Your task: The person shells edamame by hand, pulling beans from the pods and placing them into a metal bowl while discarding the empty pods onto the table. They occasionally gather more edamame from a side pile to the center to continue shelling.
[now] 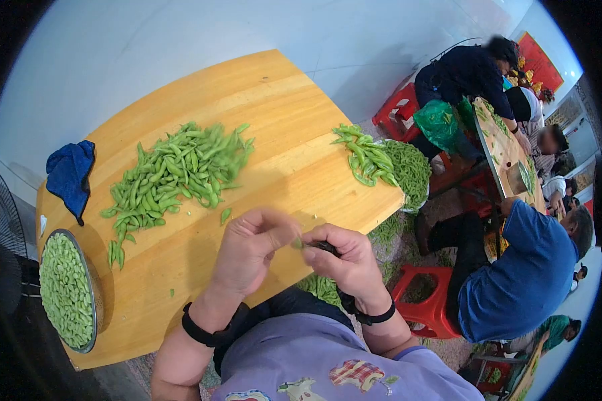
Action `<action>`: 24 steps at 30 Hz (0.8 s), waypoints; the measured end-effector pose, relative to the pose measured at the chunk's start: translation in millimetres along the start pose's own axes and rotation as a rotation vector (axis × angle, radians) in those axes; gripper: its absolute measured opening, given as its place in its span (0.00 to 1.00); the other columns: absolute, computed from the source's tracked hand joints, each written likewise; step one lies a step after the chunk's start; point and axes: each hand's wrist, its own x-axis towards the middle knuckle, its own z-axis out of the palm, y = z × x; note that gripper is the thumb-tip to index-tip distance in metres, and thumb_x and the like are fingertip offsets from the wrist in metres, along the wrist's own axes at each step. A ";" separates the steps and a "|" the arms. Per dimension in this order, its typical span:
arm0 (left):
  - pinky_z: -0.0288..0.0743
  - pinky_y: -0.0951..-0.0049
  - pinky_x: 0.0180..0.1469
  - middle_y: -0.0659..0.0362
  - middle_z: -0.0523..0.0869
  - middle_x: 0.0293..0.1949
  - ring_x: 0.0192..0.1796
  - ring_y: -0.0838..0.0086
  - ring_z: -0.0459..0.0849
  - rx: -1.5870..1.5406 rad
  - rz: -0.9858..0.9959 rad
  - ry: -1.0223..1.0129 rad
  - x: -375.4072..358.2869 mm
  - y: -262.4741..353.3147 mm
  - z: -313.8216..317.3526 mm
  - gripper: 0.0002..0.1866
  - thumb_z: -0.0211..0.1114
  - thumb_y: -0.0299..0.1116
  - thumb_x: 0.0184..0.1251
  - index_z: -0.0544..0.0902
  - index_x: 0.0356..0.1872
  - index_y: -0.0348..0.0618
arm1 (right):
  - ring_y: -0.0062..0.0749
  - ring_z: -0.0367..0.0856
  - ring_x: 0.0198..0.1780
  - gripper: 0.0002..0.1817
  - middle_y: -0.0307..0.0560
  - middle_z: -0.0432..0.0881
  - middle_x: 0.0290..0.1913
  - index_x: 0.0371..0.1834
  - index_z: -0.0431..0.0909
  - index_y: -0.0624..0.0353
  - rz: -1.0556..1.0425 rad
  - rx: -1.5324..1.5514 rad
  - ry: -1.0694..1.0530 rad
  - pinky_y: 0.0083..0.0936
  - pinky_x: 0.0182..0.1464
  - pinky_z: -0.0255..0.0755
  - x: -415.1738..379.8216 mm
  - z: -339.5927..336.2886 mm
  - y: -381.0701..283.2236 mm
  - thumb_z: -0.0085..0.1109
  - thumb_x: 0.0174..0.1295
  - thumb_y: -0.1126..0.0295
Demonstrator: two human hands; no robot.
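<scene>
My left hand (pixel 255 250) is closed in a pinch, slightly blurred, with a green edamame pod (pixel 297 243) at its fingertips. Close beside it, my right hand (pixel 348 260) is wrapped round a small black-handled tool (pixel 325 247); its working end is mostly hidden by the fingers. Both hands meet over the front edge of the wooden table (pixel 267 87). Beyond my left hand lies a large heap of edamame pods (pixel 174 170), with a few loose ones near it. At the right end of the table is a smaller pile of pods (pixel 366 157).
A metal bowl (pixel 95 297) full of pods stands at the left edge, near a blue cloth (pixel 71 175). A fan (pixel 0 214) is beyond. Past the table's right end is a heaped container of pods (pixel 408 170). People sit on red stools (pixel 425 301) at another table (pixel 498 150).
</scene>
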 end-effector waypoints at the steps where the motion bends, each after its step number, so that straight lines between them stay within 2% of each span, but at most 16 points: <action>1: 0.72 0.79 0.41 0.59 0.81 0.30 0.34 0.77 0.77 -0.008 0.015 0.044 0.2 -0.5 0.0 0.05 0.65 0.24 0.54 0.78 0.29 0.40 | 0.32 0.75 0.26 0.09 0.49 0.76 0.25 0.36 0.76 0.65 -0.095 -0.097 0.014 0.23 0.30 0.69 -0.3 2.4 1.2 0.61 0.52 0.75; 2: 0.72 0.79 0.41 0.59 0.81 0.30 0.35 0.77 0.77 -0.015 0.033 0.086 0.7 -0.5 0.5 0.05 0.65 0.24 0.53 0.78 0.30 0.40 | 0.32 0.75 0.26 0.09 0.49 0.76 0.25 0.36 0.76 0.65 -0.095 -0.098 0.013 0.23 0.30 0.69 -0.3 3.8 -0.1 0.61 0.52 0.75; 4: 0.72 0.79 0.41 0.59 0.81 0.30 0.34 0.77 0.77 0.010 0.065 0.099 0.4 -0.4 2.7 0.05 0.65 0.23 0.54 0.78 0.30 0.39 | 0.33 0.77 0.27 0.09 0.49 0.77 0.26 0.35 0.76 0.65 -0.253 -0.426 0.058 0.24 0.30 0.69 -1.1 6.9 -3.7 0.61 0.52 0.75; 5: 0.72 0.79 0.41 0.58 0.80 0.30 0.34 0.77 0.77 0.035 0.094 0.112 -0.1 -0.6 4.0 0.05 0.65 0.23 0.54 0.78 0.30 0.39 | 0.33 0.77 0.27 0.09 0.49 0.77 0.26 0.35 0.76 0.65 -0.251 -0.428 0.059 0.24 0.30 0.69 -1.0 8.7 -3.5 0.61 0.52 0.75; 7: 0.72 0.79 0.41 0.58 0.80 0.30 0.34 0.77 0.77 0.044 0.103 0.128 -1.1 -1.2 5.9 0.05 0.64 0.23 0.54 0.78 0.30 0.39 | 0.18 0.70 0.28 0.06 0.37 0.74 0.25 0.34 0.75 0.65 -0.295 -0.476 0.089 0.15 0.30 0.65 -0.7 11.5 -2.6 0.57 0.53 0.79; 11: 0.72 0.79 0.40 0.59 0.80 0.29 0.34 0.77 0.77 0.032 0.108 0.098 -2.9 -3.1 3.0 0.05 0.65 0.23 0.54 0.77 0.30 0.39 | 0.17 0.70 0.25 0.06 0.36 0.74 0.25 0.34 0.75 0.65 -0.270 -0.397 0.057 0.14 0.28 0.64 1.0 9.1 1.1 0.57 0.53 0.79; 13: 0.72 0.79 0.39 0.59 0.80 0.29 0.33 0.77 0.77 -0.026 0.077 0.039 -4.3 -2.0 0.7 0.05 0.65 0.24 0.54 0.77 0.30 0.40 | 0.14 0.68 0.23 0.06 0.35 0.74 0.24 0.35 0.76 0.65 0.048 0.000 -0.004 0.12 0.25 0.62 -0.9 9.0 -5.2 0.57 0.54 0.79; 14: 0.72 0.79 0.38 0.59 0.79 0.29 0.33 0.77 0.77 -0.084 0.050 -0.020 -4.8 -1.2 -0.5 0.05 0.66 0.25 0.54 0.77 0.30 0.41 | 0.14 0.68 0.23 0.06 0.35 0.74 0.24 0.35 0.76 0.65 0.049 0.000 -0.003 0.12 0.25 0.62 -1.0 4.5 -3.7 0.57 0.54 0.79; 16: 0.72 0.79 0.37 0.60 0.79 0.29 0.33 0.77 0.77 -0.150 0.008 -0.100 -4.4 -3.8 -6.5 0.06 0.66 0.26 0.53 0.77 0.29 0.41 | 0.17 0.70 0.25 0.07 0.34 0.73 0.25 0.36 0.75 0.66 0.236 0.410 -0.232 0.16 0.26 0.65 -0.6 -6.3 1.9 0.57 0.57 0.75; 18: 0.72 0.79 0.36 0.60 0.78 0.28 0.32 0.77 0.77 -0.221 -0.035 -0.178 -5.3 -5.9 -7.0 0.06 0.66 0.28 0.53 0.77 0.29 0.42 | 0.18 0.70 0.24 0.06 0.35 0.74 0.25 0.36 0.76 0.66 0.265 0.472 -0.256 0.16 0.25 0.64 2.2 -8.0 1.5 0.56 0.57 0.75; 20: 0.70 0.81 0.35 0.61 0.77 0.28 0.32 0.79 0.76 -0.197 -0.048 -0.085 -5.6 -4.7 -2.4 0.07 0.67 0.29 0.54 0.76 0.29 0.42 | 0.18 0.69 0.22 0.06 0.36 0.74 0.24 0.35 0.76 0.66 0.289 0.530 -0.284 0.16 0.24 0.64 2.3 -4.6 -0.8 0.56 0.57 0.76; 21: 0.70 0.81 0.35 0.61 0.77 0.28 0.32 0.79 0.76 -0.194 -0.040 -0.087 -5.5 -2.5 1.1 0.07 0.67 0.29 0.54 0.76 0.29 0.42 | 0.17 0.69 0.22 0.05 0.35 0.74 0.24 0.34 0.76 0.65 0.133 0.187 -0.112 0.16 0.24 0.63 1.5 3.3 -3.4 0.56 0.57 0.75; 22: 0.69 0.82 0.35 0.62 0.78 0.28 0.32 0.81 0.76 -0.043 -0.002 -0.001 -7.4 -0.3 5.3 0.05 0.65 0.27 0.55 0.77 0.29 0.41 | 0.16 0.68 0.21 0.04 0.35 0.74 0.23 0.33 0.76 0.65 -0.024 -0.152 0.055 0.15 0.23 0.63 0.5 9.4 -4.5 0.56 0.57 0.75; 23: 0.69 0.83 0.34 0.64 0.79 0.27 0.31 0.82 0.75 0.110 0.040 0.093 -9.5 1.9 7.6 0.03 0.63 0.24 0.57 0.78 0.29 0.41 | 0.16 0.68 0.21 0.04 0.35 0.74 0.23 0.33 0.76 0.65 -0.031 -0.151 0.036 0.15 0.23 0.63 -0.3 11.4 -3.7 0.56 0.57 0.75; 24: 0.69 0.83 0.34 0.64 0.79 0.27 0.31 0.82 0.75 0.116 0.060 0.107 -10.6 5.0 7.6 0.03 0.63 0.24 0.57 0.78 0.29 0.41 | 0.13 0.66 0.20 0.05 0.34 0.74 0.22 0.34 0.76 0.64 -0.188 -0.375 0.072 0.13 0.21 0.60 -0.5 12.0 -2.9 0.58 0.55 0.76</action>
